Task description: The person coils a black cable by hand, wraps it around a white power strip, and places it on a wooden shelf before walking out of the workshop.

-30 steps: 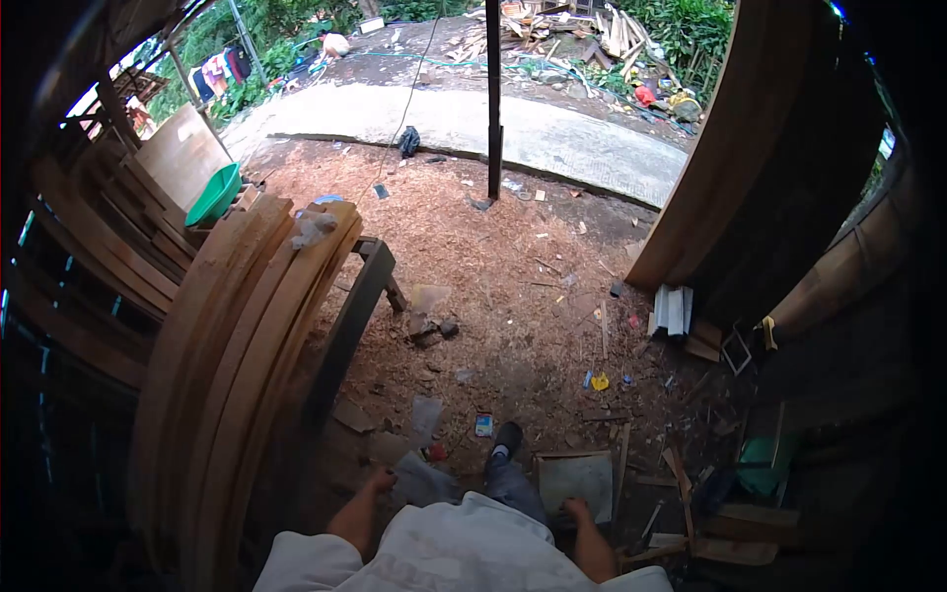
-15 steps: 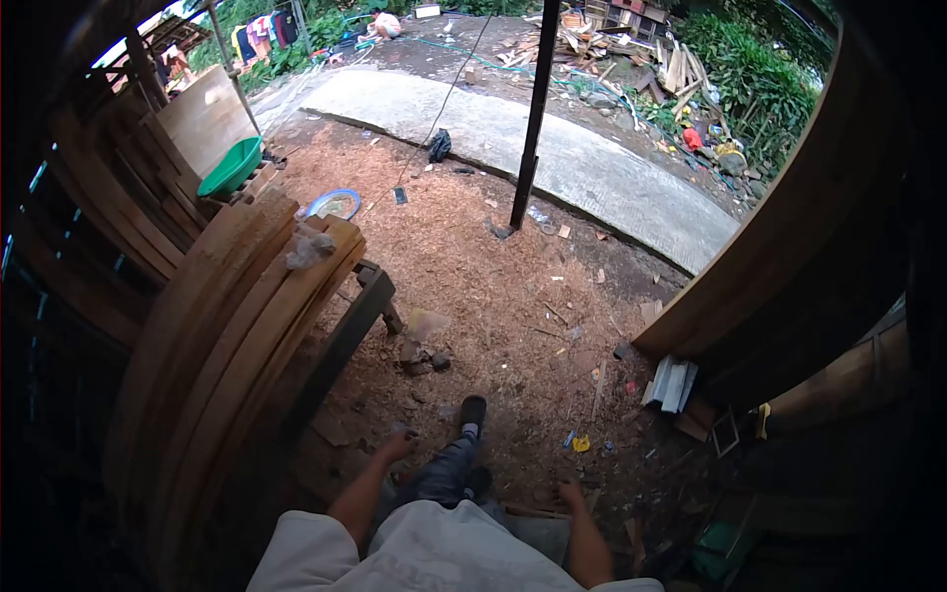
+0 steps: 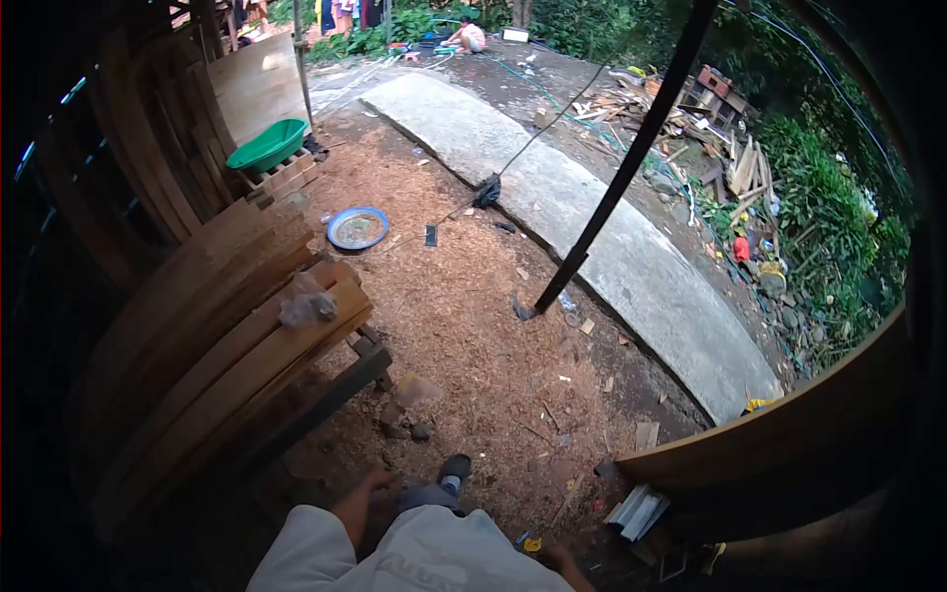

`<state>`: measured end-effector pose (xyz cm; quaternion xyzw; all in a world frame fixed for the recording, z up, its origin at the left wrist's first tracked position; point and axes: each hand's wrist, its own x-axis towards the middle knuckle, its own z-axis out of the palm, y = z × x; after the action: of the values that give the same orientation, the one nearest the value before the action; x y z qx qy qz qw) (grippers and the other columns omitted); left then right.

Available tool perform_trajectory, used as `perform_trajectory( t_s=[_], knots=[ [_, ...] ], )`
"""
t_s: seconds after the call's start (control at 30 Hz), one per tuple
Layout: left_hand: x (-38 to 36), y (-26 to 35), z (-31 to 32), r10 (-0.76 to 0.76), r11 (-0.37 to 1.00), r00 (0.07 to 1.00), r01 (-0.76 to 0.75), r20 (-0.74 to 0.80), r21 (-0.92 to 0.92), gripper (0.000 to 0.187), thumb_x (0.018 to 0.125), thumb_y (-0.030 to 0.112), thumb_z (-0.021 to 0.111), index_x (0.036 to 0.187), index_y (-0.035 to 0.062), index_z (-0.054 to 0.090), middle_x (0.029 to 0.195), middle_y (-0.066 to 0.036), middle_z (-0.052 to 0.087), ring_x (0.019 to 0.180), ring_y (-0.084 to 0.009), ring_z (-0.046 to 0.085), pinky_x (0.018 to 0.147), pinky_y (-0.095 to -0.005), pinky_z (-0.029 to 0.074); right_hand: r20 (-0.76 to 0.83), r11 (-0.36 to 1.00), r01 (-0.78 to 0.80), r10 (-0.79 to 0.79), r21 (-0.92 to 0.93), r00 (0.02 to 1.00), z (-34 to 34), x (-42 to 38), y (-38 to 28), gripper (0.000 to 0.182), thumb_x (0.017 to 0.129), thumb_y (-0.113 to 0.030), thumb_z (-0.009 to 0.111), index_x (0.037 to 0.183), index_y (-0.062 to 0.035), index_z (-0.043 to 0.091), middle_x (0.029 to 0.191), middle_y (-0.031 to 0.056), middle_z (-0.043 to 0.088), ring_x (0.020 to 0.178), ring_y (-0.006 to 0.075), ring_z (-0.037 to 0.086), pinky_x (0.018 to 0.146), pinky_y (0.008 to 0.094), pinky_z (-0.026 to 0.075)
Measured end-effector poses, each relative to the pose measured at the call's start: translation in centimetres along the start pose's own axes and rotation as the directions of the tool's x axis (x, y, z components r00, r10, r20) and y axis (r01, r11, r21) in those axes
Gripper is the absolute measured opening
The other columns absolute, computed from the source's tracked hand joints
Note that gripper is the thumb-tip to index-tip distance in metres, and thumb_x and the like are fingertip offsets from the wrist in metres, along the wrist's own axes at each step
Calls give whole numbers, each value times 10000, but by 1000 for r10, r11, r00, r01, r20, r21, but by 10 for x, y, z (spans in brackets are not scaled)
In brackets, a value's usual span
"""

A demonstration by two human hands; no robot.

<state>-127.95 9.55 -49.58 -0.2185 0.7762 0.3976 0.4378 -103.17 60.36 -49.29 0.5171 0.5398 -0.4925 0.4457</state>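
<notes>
My left hand (image 3: 377,479) hangs low beside my leg, near the lower end of the stacked timber (image 3: 252,335); its fingers are too small and dim to read. My right hand (image 3: 555,553) is near the bottom edge, close to a small yellow scrap (image 3: 533,544), and its fingers are unclear too. One shoe (image 3: 455,468) is forward on the sawdust-covered ground (image 3: 464,326). A crumpled clear plastic bag (image 3: 308,301) lies on top of the timber.
A dark post (image 3: 631,168) stands ahead, before a concrete path (image 3: 592,217). A blue-rimmed basin (image 3: 357,228) and a green tub (image 3: 267,146) are ahead left. A large board (image 3: 789,434) is at right. A person (image 3: 468,36) crouches far off.
The view has swung left and up, showing more of the basin and the crouching person. The post leans further in frame, and both my hands appear lower.
</notes>
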Motion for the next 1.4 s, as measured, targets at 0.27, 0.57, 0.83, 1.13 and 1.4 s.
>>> perform_trajectory(
  t_s=[0.27,0.57,0.83,1.13,1.4],
  knots=[
    [22,203,-45,234,949,969,-245,-76,-197,367,787,179,537,1109,4,528,862,-134,617,703,-205,607,639,-335,490,-144,882,470,-469,-27,872,-10,-69,-327,271,882,-144,451,1112,-3,483,905,175,604,714,267,625,555,361,528],
    [94,258,-85,-86,921,986,23,-146,-390,294,795,218,564,1021,32,592,793,-111,627,614,-194,590,508,-334,457,9,913,338,-346,-230,938,-22,-4,-551,299,880,-159,471,1131,4,479,920,156,607,734,261,626,596,387,534],
    [154,332,-151,-136,863,924,-67,-358,-501,331,786,168,543,1067,-5,570,812,-124,638,696,-197,618,635,-326,491,40,846,224,-235,-484,971,-53,14,-747,257,897,-167,430,1106,-29,488,942,158,614,760,280,621,602,399,528],
    [240,424,-260,-177,666,929,-130,-325,-735,249,820,168,519,1008,20,585,832,-108,638,661,-187,613,582,-315,490,273,734,477,-391,-484,879,77,-32,-974,302,911,-180,421,1162,-18,470,945,144,619,745,232,619,596,348,514],
    [331,456,-409,-213,795,961,66,-175,-602,302,778,153,531,1040,11,576,852,-122,634,666,-194,621,578,-323,494,363,744,454,-299,-491,883,222,-48,-1074,319,909,-215,441,1161,-26,488,1002,143,612,778,233,616,632,347,522]
  ],
)
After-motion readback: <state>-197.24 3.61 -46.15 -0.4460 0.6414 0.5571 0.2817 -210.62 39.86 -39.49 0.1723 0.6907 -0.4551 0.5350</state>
